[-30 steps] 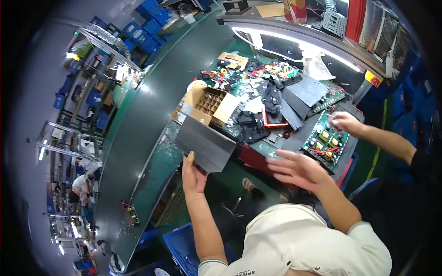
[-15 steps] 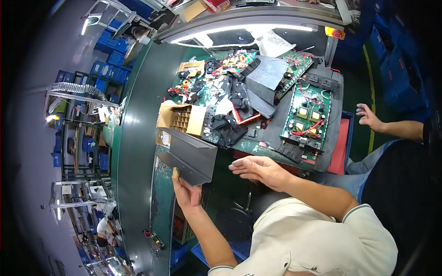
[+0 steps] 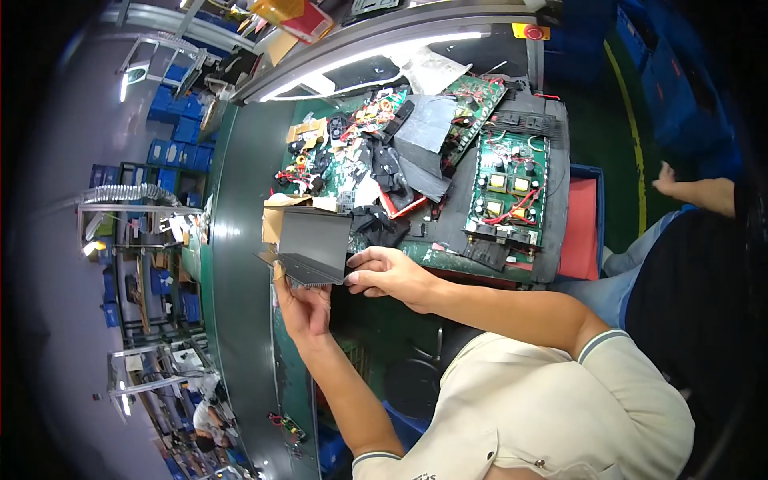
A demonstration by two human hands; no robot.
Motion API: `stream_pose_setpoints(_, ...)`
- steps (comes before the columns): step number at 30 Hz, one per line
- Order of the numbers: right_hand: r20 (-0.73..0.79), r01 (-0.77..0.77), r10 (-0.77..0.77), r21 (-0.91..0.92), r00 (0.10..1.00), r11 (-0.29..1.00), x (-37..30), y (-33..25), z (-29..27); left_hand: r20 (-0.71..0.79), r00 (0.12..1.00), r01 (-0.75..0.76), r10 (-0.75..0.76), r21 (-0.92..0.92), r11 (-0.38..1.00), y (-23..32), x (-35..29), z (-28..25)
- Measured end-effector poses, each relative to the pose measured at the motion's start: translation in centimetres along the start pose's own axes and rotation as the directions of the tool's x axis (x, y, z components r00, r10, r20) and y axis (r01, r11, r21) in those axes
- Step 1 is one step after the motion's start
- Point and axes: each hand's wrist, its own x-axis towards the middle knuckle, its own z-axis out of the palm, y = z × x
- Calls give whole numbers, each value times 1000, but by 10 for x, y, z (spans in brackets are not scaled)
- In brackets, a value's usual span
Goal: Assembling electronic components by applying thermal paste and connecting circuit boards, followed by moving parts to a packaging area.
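Note:
My left hand [image 3: 305, 308] grips a dark grey folded sheet-metal cover [image 3: 316, 240] from below, thumb at its left lower edge. The cover is tilted, its inner face open toward me, with a row of small holes along the lower panel. My right hand [image 3: 388, 276] is at the cover's right edge, fingers bent and fingertips closed on it. Behind the cover stands an open cardboard box [image 3: 273, 224], largely hidden by it. Black cloth gloves [image 3: 384, 224] lie on the bench just beyond my right hand.
Circuit boards, wires and scraps clutter the green bench. A large populated board [image 3: 512, 188] sits at the right on a black mat. A dark conveyor belt [image 3: 240, 280] runs along the left. Another person's arm [image 3: 704, 194] reaches in at far right, near a blue bin [image 3: 600, 224].
My right hand has moved left from free air to the cover's right edge. The cover is turned more toward me. The view has shifted, and the other person's hand is lower.

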Motion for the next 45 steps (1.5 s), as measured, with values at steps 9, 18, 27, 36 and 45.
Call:
stream_pose_setpoints(9, 6, 104, -104, 10, 995, 994, -3, -10, 2, -37, 999, 2, 0, 50, 999, -11, 6, 24)
stream_pose_setpoints(18, -56, 160, -156, 68, 986, 985, -15, -16, -4, -56, 998, -17, 25, 154, 988, -24, 6, 48)
stream_pose_setpoints(27, -63, 259, -253, 114, 965, 959, -29, -24, -13, 86, 995, 26, -42, 178, 984, -31, 15, 58)
stream_pose_setpoints(36, -106, 287, -276, 108, 955, 952, -30, -21, -16, 18, 999, 36, -39, 181, 983, -37, 22, 58)
stream_pose_setpoints(45, -125, 305, -293, 88, 948, 948, -23, -17, -15, 111, 989, 82, -100, 158, 984, -36, 29, 51)
